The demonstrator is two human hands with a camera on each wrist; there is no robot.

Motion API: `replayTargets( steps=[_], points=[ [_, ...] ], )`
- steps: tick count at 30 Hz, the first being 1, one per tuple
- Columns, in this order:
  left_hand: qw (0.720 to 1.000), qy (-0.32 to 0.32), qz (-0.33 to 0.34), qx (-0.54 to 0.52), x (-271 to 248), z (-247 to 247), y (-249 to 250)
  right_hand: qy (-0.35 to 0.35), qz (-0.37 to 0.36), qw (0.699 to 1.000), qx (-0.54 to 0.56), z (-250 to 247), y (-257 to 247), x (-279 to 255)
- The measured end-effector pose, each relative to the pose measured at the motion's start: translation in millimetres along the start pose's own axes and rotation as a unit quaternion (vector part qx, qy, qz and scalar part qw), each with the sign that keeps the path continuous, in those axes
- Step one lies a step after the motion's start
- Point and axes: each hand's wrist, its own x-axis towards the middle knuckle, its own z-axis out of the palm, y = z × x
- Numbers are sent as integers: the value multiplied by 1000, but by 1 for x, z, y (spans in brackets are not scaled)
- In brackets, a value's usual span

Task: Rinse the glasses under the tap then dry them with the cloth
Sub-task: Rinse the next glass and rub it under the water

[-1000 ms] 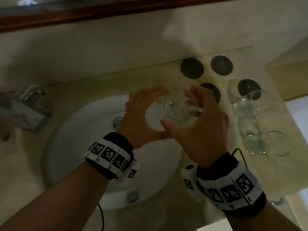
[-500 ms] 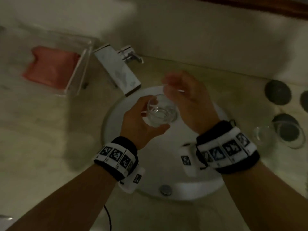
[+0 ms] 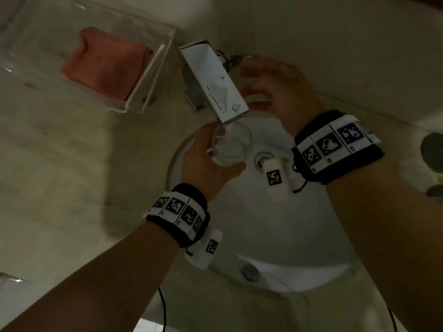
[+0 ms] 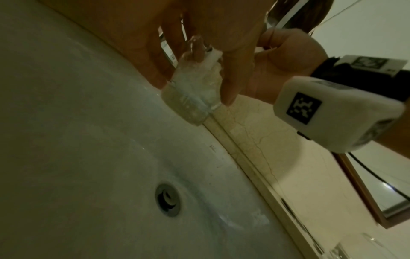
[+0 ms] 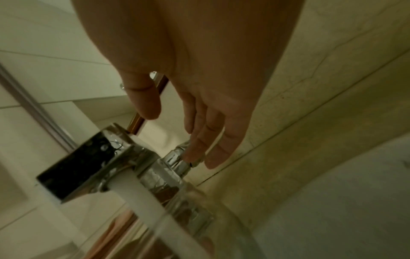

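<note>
My left hand [image 3: 211,164] grips a clear glass [image 3: 232,146] upright under the flat chrome tap spout [image 3: 213,80]. A white stream of water [image 5: 142,201] falls into it. In the left wrist view my fingers [image 4: 155,66] wrap the foaming glass [image 4: 190,94]. My right hand [image 3: 266,85] reaches behind the spout with straight fingers. Its fingertips [image 5: 193,154] touch the chrome tap lever [image 5: 177,161]. A folded pink cloth [image 3: 105,65] lies in a clear tray [image 3: 153,75] left of the tap.
The white round basin [image 3: 275,236] lies below both hands, with its drain [image 4: 168,199] and an overflow plug [image 3: 250,271]. Dark round coasters [image 3: 434,149] sit at the right edge of the beige counter. Another glass [image 4: 346,250] stands by the basin rim.
My right hand left the glass and went to the tap lever. The left hand carried the glass under the spout, and water now runs into it. The view swung left.
</note>
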Motion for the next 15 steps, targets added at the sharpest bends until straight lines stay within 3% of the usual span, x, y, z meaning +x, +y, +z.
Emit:
replayTargets(
  steps=[3,5,9,15],
  points=[
    [1000,0,12,11,1,-1,2,8,18,1000,-18,-1,14,-7],
    [1000,3,-7,-12,2,0,4,1,8,995,-100,-6,35,-17],
    [1000,1,-26,8,5,0,4,-84,-10,974,-212,-6,81,-46],
    [1000,-16,-22,9,3,-7,0,-40,-49,988,-143,3,107,-55]
  ],
)
